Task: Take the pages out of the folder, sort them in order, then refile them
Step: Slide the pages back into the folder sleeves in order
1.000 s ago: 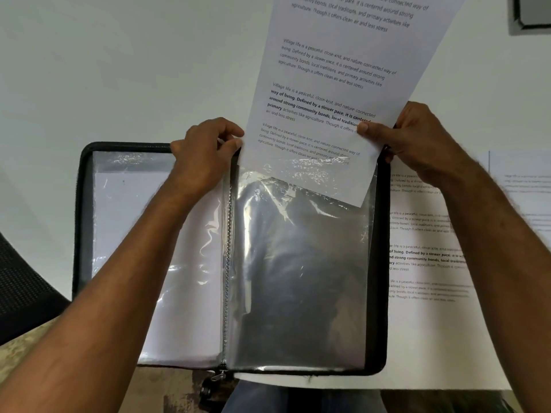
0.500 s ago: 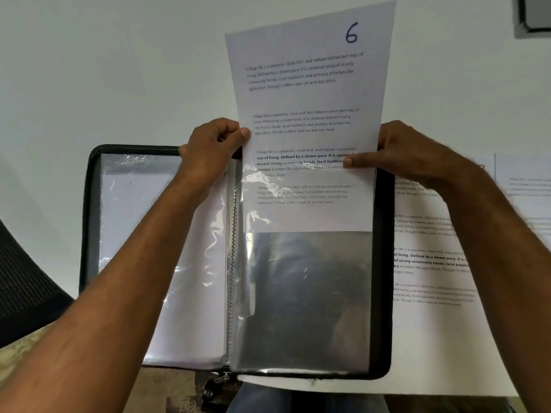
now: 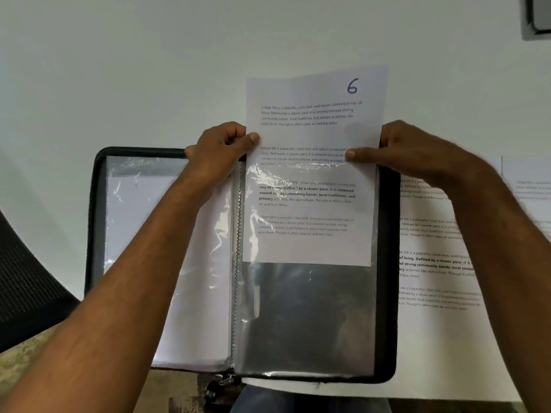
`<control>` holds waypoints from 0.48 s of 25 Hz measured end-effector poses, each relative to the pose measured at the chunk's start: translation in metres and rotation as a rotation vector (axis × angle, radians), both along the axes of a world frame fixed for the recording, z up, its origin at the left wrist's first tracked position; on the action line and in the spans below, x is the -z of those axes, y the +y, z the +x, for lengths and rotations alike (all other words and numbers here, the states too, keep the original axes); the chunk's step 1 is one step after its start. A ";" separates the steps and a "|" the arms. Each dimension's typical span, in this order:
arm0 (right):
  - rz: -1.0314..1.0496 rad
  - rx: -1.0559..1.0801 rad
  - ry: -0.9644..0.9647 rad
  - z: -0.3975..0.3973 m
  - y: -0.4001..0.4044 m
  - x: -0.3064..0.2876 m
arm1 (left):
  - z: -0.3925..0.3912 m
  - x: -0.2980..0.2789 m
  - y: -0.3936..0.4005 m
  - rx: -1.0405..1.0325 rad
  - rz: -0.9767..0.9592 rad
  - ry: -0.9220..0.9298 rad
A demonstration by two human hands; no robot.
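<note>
Page 6 (image 3: 310, 174) is sliding deeper into the right sleeve (image 3: 307, 317) of the folder (image 3: 387, 263) than a moment ago (refiling is under way), right hand (image 3: 396, 153) pinching its edge, left hand (image 3: 220, 150) gripping the sleeve mouth.

left hand (image 3: 219, 150) pinching, right hand (image 3: 414, 153) pinching, forearms extended

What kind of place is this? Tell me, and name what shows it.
Probably an office or study desk: a white table, an open zip folder of clear sleeves, printed pages alongside, and a dark mesh chair.
</note>
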State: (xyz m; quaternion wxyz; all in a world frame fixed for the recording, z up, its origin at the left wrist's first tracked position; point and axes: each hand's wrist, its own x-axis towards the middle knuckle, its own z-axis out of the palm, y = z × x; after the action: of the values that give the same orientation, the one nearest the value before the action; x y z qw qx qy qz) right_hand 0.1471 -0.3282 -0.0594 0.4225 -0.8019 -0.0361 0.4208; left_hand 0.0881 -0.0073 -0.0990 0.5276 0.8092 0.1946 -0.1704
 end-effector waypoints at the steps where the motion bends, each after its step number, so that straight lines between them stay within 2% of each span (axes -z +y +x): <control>1: 0.018 0.022 -0.002 0.000 0.001 0.000 | 0.000 0.003 0.001 0.005 0.005 -0.001; 6: 0.084 0.262 -0.174 -0.002 0.009 0.004 | -0.001 0.001 0.006 0.072 0.025 0.068; 12: -0.058 -0.028 -0.030 0.002 0.003 -0.002 | 0.000 -0.001 0.005 0.048 -0.034 0.045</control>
State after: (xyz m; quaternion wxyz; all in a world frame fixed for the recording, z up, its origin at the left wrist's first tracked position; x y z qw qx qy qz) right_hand 0.1494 -0.3256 -0.0575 0.3925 -0.8196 -0.0417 0.4154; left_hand 0.0878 -0.0020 -0.0983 0.5324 0.8005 0.1842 -0.2046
